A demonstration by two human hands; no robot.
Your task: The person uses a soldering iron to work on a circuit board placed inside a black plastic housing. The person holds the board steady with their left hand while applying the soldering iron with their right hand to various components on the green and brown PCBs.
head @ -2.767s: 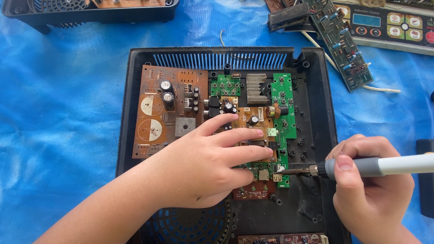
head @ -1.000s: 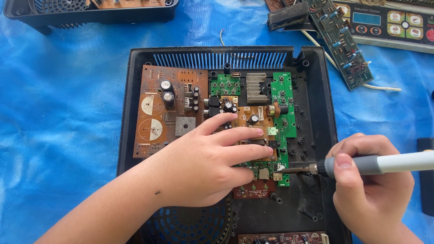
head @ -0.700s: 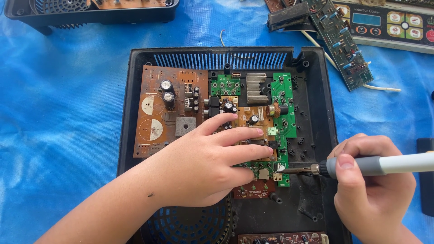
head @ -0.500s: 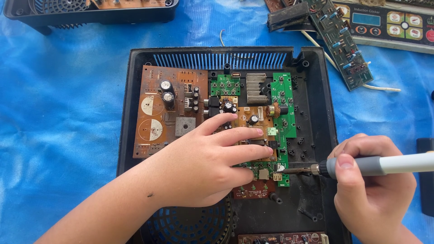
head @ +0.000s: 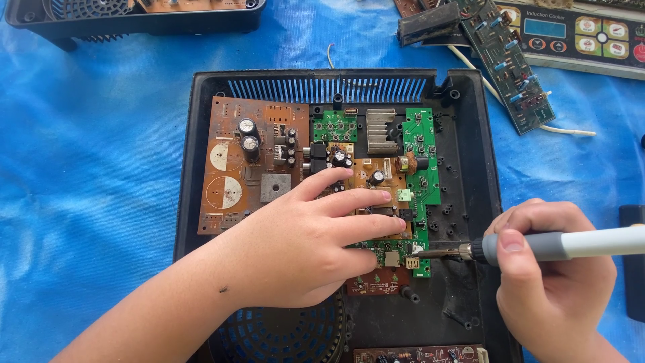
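Blue tarpaulin (head: 87,168) covers the work surface, and a black plastic housing (head: 480,168) sits at the centre of the frame with several circuit boards laid inside it. Toward the upper left of the housing lies a brown board (head: 252,165); a narrow green board (head: 423,158) runs down its right side.

Resting flat with fingers spread, the left hand (head: 302,249) presses down on the small boards at the middle. At the lower right, the right hand (head: 554,275) is closed in a fist-like grip around the handle of a soldering iron (head: 557,245), whose metal tip touches a small green board (head: 396,254) just below the left fingertips.

Judging from this, a joint on that small board is being heated. Holding the tip steady while the left hand keeps the board from shifting seems to be what matters next.

A loose control panel (head: 578,37) lies at the upper right.
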